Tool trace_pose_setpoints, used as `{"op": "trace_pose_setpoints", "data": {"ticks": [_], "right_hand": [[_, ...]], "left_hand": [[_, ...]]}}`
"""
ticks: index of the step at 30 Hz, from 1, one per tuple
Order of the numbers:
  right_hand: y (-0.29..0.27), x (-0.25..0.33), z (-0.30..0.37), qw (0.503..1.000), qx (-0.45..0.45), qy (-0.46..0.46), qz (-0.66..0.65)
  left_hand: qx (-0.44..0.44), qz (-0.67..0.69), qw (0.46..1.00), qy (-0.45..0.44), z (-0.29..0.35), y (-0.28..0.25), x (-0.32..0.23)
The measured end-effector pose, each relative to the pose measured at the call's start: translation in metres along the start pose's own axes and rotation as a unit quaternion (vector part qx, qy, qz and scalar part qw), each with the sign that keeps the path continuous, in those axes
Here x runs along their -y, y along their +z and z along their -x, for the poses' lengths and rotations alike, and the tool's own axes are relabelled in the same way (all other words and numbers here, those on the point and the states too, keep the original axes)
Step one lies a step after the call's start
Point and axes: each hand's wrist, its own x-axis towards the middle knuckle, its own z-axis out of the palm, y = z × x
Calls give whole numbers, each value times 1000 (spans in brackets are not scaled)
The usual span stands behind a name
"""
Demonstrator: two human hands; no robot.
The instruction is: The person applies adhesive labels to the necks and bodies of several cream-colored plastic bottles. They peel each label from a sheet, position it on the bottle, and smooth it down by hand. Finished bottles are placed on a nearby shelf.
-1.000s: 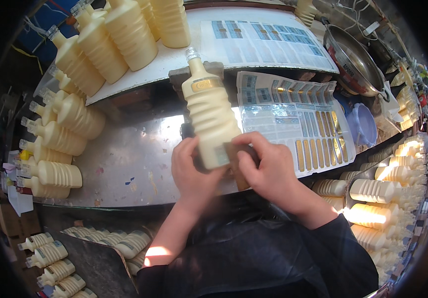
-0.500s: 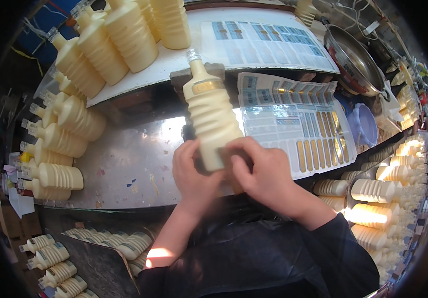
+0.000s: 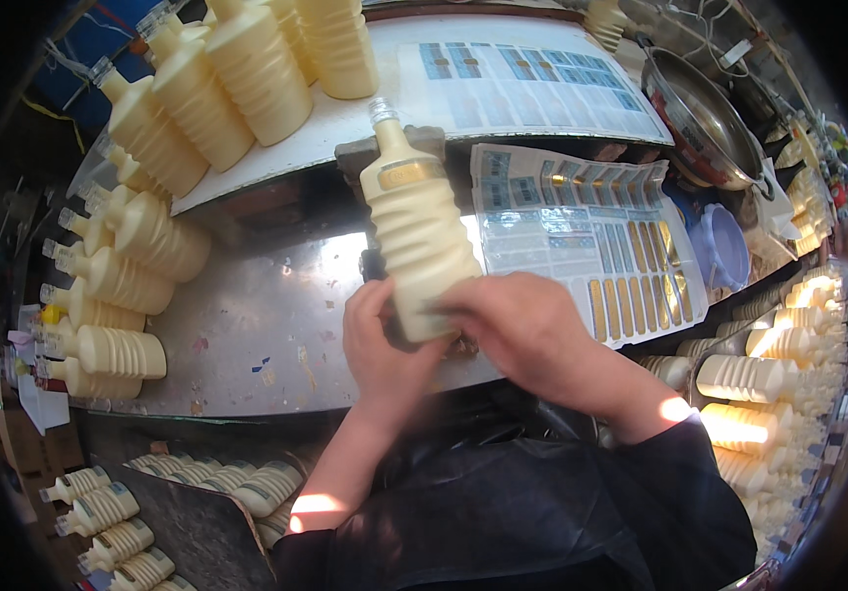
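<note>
A cream-coloured bottle (image 3: 424, 231) with a rippled body and clear cap leans away from me over the metal worktop, its neck by a dark block (image 3: 375, 153). A gold label (image 3: 403, 174) sits on its shoulder. My left hand (image 3: 385, 345) is closed round the lower left side of the bottle. Across its lower front lies my right hand (image 3: 532, 320), fingers bent and pressed together against the bottle. That hand is slightly blurred, and its fingertips are partly hidden. A darker, blurred patch shows on the bottle beside the right fingers.
Sheets of gold and blue labels (image 3: 631, 236) lie to the right of the bottle. Several cream bottles (image 3: 257, 79) stand on the white shelf (image 3: 345, 128); others lie at the left (image 3: 124, 350) and right (image 3: 739, 379). A pan (image 3: 705, 113) and purple tub (image 3: 719, 246) are at right.
My right hand has turned over and moved in across the bottle's lower front, its elbow swinging outward. My left hand and the bottle have barely moved.
</note>
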Motion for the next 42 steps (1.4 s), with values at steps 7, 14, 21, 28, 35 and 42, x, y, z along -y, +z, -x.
{"op": "trace_pose_setpoints", "data": {"ticks": [7, 14, 21, 28, 35, 42], "right_hand": [[4, -4, -6, 987, -56, -133, 73], [12, 10, -8, 973, -76, -186, 113], [5, 6, -4, 994, -19, -69, 82], [19, 3, 7, 991, -76, -102, 47], [12, -10, 7, 984, -128, -54, 112], [42, 23, -10, 969, -94, -157, 167]], "left_hand": [[-16, -4, 1000, 9, 1, 4, 2], [-32, 2, 999, 12, 4, 7, 10], [-1, -6, 1000, -29, 4, -4, 8], [-2, 28, 998, -51, 9, -4, 23], [8, 19, 998, -67, 11, -7, 22], [-31, 47, 994, -92, 18, -1, 34]]}}
